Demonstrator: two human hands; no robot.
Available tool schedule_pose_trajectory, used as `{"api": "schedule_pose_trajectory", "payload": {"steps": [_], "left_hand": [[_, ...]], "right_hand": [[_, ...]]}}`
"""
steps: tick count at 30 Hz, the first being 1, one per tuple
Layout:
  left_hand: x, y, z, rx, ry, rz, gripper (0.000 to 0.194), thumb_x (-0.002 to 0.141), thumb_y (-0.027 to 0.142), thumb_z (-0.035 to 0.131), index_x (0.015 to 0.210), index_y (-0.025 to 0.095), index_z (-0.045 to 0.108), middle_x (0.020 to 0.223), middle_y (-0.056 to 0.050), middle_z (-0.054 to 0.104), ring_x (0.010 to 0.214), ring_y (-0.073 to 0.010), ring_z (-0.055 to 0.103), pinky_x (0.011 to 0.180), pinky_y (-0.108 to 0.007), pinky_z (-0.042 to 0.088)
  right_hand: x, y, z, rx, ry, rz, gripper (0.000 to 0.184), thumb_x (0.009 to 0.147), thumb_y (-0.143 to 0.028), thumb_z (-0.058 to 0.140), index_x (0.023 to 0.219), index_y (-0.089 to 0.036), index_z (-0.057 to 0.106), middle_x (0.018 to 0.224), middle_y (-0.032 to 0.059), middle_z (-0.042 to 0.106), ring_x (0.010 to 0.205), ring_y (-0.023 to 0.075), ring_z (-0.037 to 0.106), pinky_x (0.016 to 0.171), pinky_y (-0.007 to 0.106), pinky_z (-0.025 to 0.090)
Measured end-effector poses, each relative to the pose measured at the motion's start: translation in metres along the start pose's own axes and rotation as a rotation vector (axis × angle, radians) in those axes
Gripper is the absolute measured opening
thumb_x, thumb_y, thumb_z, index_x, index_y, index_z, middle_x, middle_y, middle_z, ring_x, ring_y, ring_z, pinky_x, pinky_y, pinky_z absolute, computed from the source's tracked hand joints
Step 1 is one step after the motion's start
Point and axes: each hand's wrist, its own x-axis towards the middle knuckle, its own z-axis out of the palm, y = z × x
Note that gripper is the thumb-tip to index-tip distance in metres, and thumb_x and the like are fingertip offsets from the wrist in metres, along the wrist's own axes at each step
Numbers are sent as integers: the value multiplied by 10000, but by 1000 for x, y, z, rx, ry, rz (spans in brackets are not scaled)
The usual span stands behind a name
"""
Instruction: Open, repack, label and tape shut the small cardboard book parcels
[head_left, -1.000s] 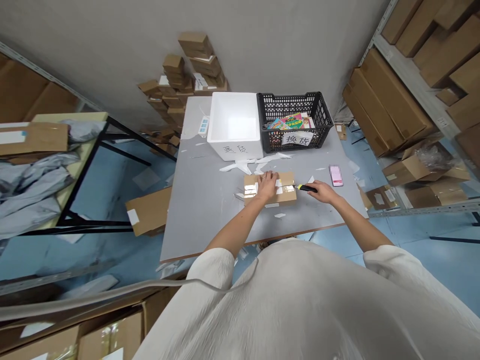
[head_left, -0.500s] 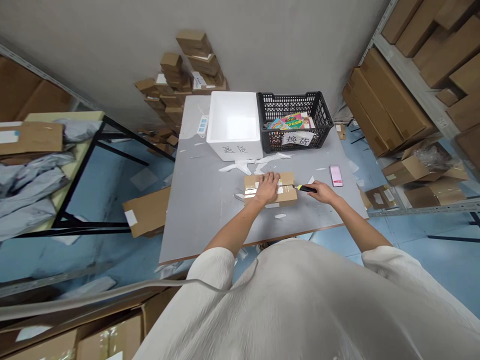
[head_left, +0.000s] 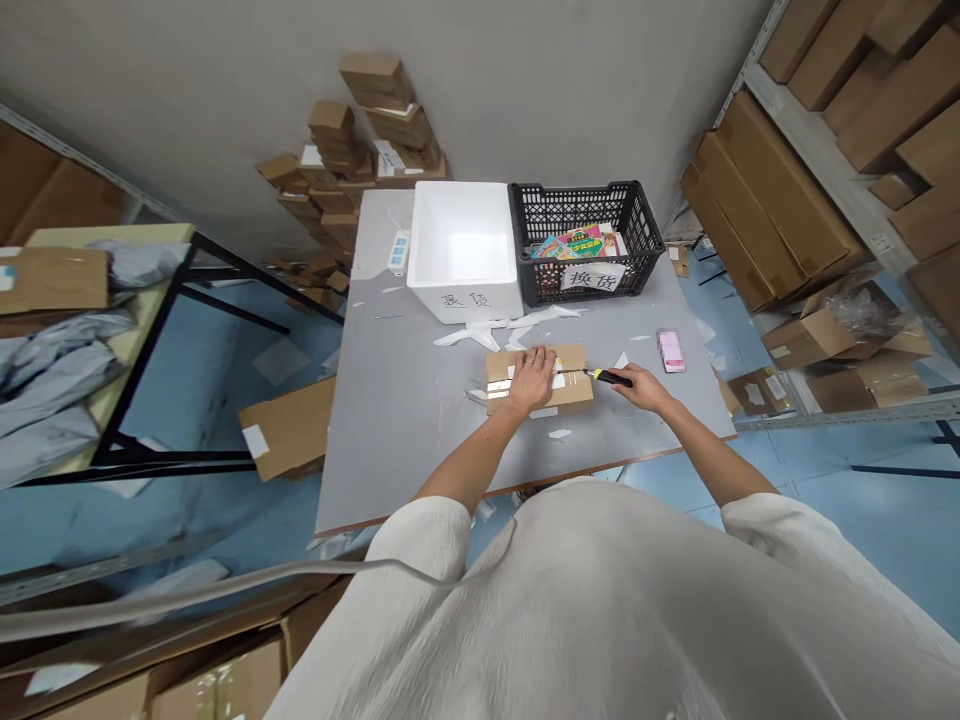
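Brown box (head_left: 574, 390), yellow-black knife (head_left: 611, 377)

A white label on the black crate (head_left: 585, 215) read 换货 — the white foam box (head_left: 465, 245) bore 退货.

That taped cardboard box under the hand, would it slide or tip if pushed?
The cardboard box lies low and flat, so it probably slides rather than tips. The left hand pressing on it suggests it is light. The grey table looks smooth.
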Motion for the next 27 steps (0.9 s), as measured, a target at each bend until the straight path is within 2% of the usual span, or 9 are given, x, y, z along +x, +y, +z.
{"api": "schedule_pose_trajectory", "payload": {"steps": [4, 7, 15, 20, 24, 27], "left_hand": [[0, -2, 5, 27, 25, 13, 627, 1111, 297, 284, 1669, 93, 481, 1794, -273, 426, 1702, -396, 347, 1372, -605, 207], [1, -3, 8, 29, 39, 24, 628, 1112, 303, 278, 1659, 80, 492, 1784, -285, 436, 1694, -409, 358, 1368, -624, 215], [-2, -2, 8, 5, 54, 13, 616, 1100, 299, 339, 1672, 128, 491, 1796, -258, 433, 1702, -396, 350, 1374, -631, 210], [-5, -1, 10, 3, 54, 4, 622, 1112, 308, 321, 1682, 127, 492, 1798, -250, 437, 1712, -389, 338, 1382, -632, 200], [-5, 0, 13, 5, 62, -9, 641, 1120, 331, 310, 1694, 106, 483, 1811, -252, 417, 1722, -386, 322, 1397, -633, 178], [-5, 1, 14, 0, 56, -12, 652, 1116, 356, 330, 1699, 105, 482, 1824, -233, 405, 1734, -371, 304, 1412, -623, 166]], "right_hand": [[1, 18, 9, 50, 49, -50, 496, 1082, -376, 643, 1567, -303, 714, 1225, 123, 742, 1096, 325, 727, 993, 451, 603], [2, 27, 11, 18, 78, -91, 482, 1085, -389, 646, 1551, -304, 729, 1234, 133, 739, 1142, 343, 725, 1040, 479, 597], [2, 23, 23, 72, 60, -73, 498, 1101, -430, 599, 1567, -301, 714, 1246, 122, 758, 1110, 324, 740, 1026, 466, 614], [0, 38, 6, 18, 248, -13, 524, 1121, -424, 518, 1592, -268, 690, 1311, 164, 733, 1219, 365, 708, 1107, 523, 583], [4, 42, 0, -17, 160, -78, 530, 1096, -447, 578, 1582, -269, 694, 1334, 162, 734, 1259, 378, 696, 1140, 526, 566], [11, 37, 7, 14, 181, -39, 559, 1089, -468, 588, 1598, -252, 663, 1390, 166, 722, 1299, 382, 687, 1158, 523, 557]]}}
